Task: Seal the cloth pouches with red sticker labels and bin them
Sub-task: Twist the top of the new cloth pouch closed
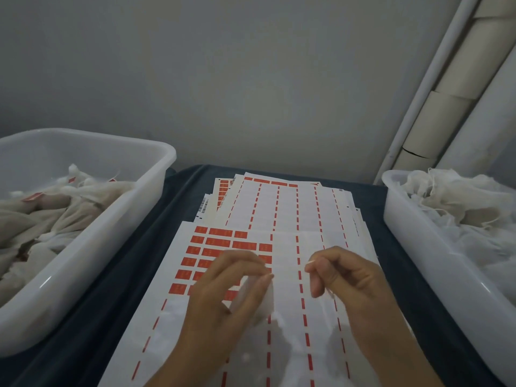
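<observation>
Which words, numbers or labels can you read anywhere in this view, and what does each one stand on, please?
None can be read.
Red sticker labels on the front sheet: pale print, too small and blurred.
Barcode on the edge of a rear sheet: bars show, digits illegible.
Red labels on the pouches in the left bin: blurred.
Right bin: no text shows.

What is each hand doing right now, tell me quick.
Left hand: fingers curled, pinching a white cloth pouch.
Right hand: fingers curled, thumb and forefinger pinched; what it holds cannot be told.
</observation>
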`<action>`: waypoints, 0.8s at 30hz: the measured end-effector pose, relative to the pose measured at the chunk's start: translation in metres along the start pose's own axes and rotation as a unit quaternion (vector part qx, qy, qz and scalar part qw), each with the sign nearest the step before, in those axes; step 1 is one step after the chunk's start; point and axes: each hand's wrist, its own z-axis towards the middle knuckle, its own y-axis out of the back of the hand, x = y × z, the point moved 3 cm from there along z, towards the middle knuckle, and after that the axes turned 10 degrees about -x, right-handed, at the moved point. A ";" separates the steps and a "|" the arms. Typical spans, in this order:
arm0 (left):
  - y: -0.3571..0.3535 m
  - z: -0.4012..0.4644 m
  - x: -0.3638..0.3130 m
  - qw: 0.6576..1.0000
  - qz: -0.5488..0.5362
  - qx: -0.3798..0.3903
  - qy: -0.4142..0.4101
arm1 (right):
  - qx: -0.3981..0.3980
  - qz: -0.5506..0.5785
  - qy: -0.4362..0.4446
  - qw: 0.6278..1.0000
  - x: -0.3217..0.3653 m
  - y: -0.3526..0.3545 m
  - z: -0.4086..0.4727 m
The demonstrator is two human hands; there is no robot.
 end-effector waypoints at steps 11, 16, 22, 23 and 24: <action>-0.007 -0.006 0.003 0.975 -0.061 0.110 0.185 | 0.020 0.066 -0.039 0.997 -0.002 -0.020 -0.006; -0.016 -0.007 0.019 0.840 -0.245 0.179 0.449 | 0.136 0.050 0.003 0.989 0.004 -0.035 -0.015; 0.000 0.000 0.035 0.715 -0.440 0.042 0.541 | 0.184 -0.079 0.004 0.980 -0.011 -0.037 -0.016; 0.003 0.002 0.034 0.695 -0.466 0.027 0.546 | 0.181 -0.089 0.000 0.979 -0.013 -0.035 -0.015; 0.006 0.003 0.035 0.691 -0.480 0.022 0.540 | 0.168 -0.093 -0.007 0.981 -0.016 -0.033 -0.013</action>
